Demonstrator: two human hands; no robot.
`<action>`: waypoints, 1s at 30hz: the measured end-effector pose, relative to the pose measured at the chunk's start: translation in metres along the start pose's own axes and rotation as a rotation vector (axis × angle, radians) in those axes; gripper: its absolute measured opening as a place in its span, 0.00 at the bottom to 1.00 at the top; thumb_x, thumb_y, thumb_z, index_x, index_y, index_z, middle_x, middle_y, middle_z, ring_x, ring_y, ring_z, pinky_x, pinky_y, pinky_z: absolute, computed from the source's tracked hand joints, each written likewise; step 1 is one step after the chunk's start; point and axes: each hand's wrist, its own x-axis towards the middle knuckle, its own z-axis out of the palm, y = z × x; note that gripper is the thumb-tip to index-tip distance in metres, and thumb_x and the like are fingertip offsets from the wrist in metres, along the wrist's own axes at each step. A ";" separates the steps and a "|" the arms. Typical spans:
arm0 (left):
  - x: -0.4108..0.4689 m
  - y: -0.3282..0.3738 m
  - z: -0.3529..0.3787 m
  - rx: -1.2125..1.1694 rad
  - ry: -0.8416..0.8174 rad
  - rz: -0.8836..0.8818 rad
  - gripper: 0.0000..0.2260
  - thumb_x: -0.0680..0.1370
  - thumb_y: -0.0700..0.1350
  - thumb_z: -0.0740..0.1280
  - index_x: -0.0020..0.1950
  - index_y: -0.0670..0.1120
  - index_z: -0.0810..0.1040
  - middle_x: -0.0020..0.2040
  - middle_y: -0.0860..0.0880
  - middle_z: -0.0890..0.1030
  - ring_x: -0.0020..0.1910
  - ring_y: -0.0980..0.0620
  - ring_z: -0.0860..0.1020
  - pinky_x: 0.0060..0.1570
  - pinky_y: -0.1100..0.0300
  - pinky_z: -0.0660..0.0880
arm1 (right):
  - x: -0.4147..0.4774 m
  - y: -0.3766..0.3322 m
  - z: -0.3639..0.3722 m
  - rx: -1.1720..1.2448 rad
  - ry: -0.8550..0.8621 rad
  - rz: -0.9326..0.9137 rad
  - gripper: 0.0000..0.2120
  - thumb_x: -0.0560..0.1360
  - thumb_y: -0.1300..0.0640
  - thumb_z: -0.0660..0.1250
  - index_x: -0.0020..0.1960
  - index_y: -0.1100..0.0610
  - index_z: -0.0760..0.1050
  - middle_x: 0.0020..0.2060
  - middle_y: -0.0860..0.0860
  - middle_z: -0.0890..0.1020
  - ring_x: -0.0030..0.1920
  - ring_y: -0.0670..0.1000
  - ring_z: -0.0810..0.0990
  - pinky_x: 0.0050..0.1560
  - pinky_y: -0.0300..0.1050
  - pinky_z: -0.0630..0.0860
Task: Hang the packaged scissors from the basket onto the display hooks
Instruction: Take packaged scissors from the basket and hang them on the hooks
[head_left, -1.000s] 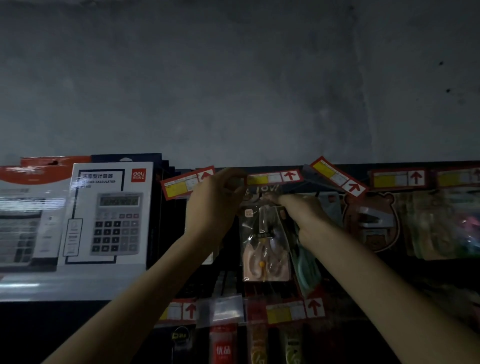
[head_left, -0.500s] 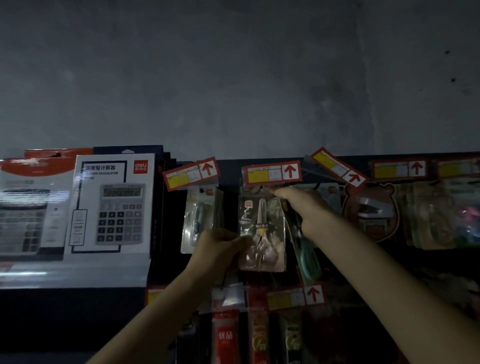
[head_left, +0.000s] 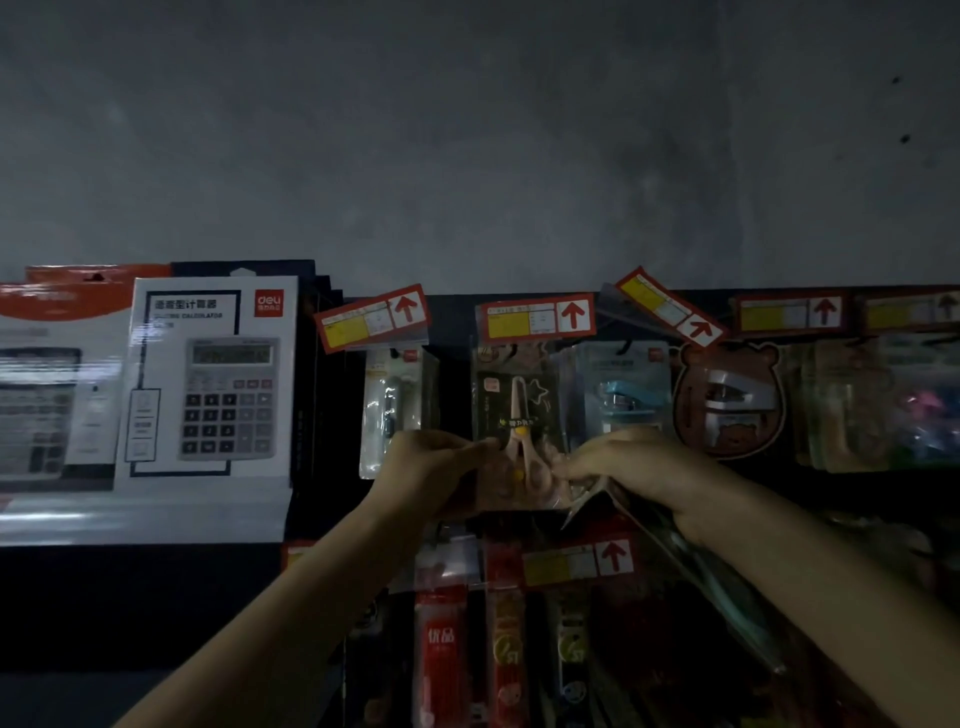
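- Scissors packet (head_left: 519, 410) upright at frame centre on the dark display board (head_left: 457, 322): pink pair with a yellow pivot on a dark card, top edge just under a red-and-yellow price tag (head_left: 535, 317); hook itself too dim to make out.
- Left hand (head_left: 431, 467) at the packet's lower left corner, thumb and fingers curled and pinching its edge.
- Right hand (head_left: 634, 462) at the lower right corner, fingertips (head_left: 571, 465) touching the packet, other fingers curled round a second clear packet (head_left: 696, 571) slanting toward the lower right of the frame; contents greenish, too dark to name.
- Just left of centre: narrow clear packet (head_left: 395, 410) with a slim dark tool, under a tilted price tag (head_left: 371, 317).
- Right of centre: blue stapler packet (head_left: 623, 400), then a bear-shaped card (head_left: 727, 400) with a silver stapler, then blurred colourful packets (head_left: 883, 405) at the right edge.
- Left of frame, mid-height: white calculator box (head_left: 213, 384), with a blurred second box (head_left: 47, 384) beside it.
- Bottom centre: lower row with red pen packs (head_left: 441, 654) and another arrow tag (head_left: 576, 564).
- Upper half: grey wall (head_left: 467, 130).
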 end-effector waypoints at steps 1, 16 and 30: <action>-0.001 0.000 0.001 0.005 -0.001 0.010 0.12 0.76 0.46 0.75 0.49 0.36 0.84 0.47 0.35 0.85 0.41 0.42 0.84 0.38 0.53 0.83 | 0.000 0.000 0.001 0.005 0.012 -0.006 0.07 0.70 0.52 0.78 0.41 0.56 0.87 0.42 0.56 0.87 0.47 0.55 0.85 0.49 0.44 0.77; -0.007 -0.026 0.005 0.529 0.060 0.378 0.14 0.74 0.45 0.77 0.57 0.52 0.78 0.47 0.52 0.85 0.42 0.57 0.84 0.40 0.52 0.84 | 0.020 0.001 0.014 0.219 0.160 0.104 0.15 0.69 0.58 0.78 0.52 0.64 0.82 0.46 0.63 0.86 0.44 0.60 0.86 0.44 0.50 0.82; 0.028 -0.036 0.014 0.626 0.256 0.361 0.13 0.73 0.45 0.77 0.56 0.54 0.85 0.47 0.52 0.87 0.42 0.56 0.84 0.38 0.55 0.83 | 0.016 0.002 0.025 0.057 0.061 -0.006 0.14 0.75 0.59 0.74 0.57 0.66 0.83 0.54 0.63 0.84 0.38 0.50 0.77 0.37 0.39 0.71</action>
